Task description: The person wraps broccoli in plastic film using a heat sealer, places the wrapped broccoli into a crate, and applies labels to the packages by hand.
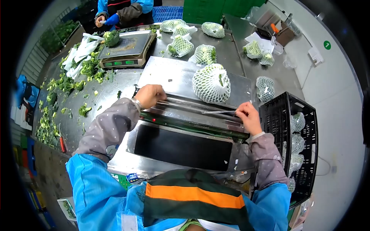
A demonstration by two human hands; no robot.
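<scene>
Head camera feed up, I take the middle of the metal machine (179, 124) as the hub of my dial. At 3 o'clock I have the right hand (248, 116) with thumb and fingertips pressed together, pinching a thin strip of clear film (219, 112) that runs inward over the machine. At 10 o'clock the left hand (151, 96) sits at the machine's far edge, fingers curled and close together; whether it grips film too, I cannot tell. Between the hands, at 1 o'clock and just beyond the film, the netted vegetable (211, 85) rests on a metal plate (163, 75), blocking part of my view of it. A black panel (183, 147) lies at 6.

More netted heads (205, 54) sit on the table around 12. Between 10 and 11 stands a scale (125, 57) bearing a broccoli head (111, 38), with another person's hand (101, 20) past it at 11. Loose broccoli pieces (84, 109) litter 9 to 10. Between 3 and 4, a black crate (274, 119) holding netted bundles (297, 143) hems in my right side, near the sleeve (266, 158).
</scene>
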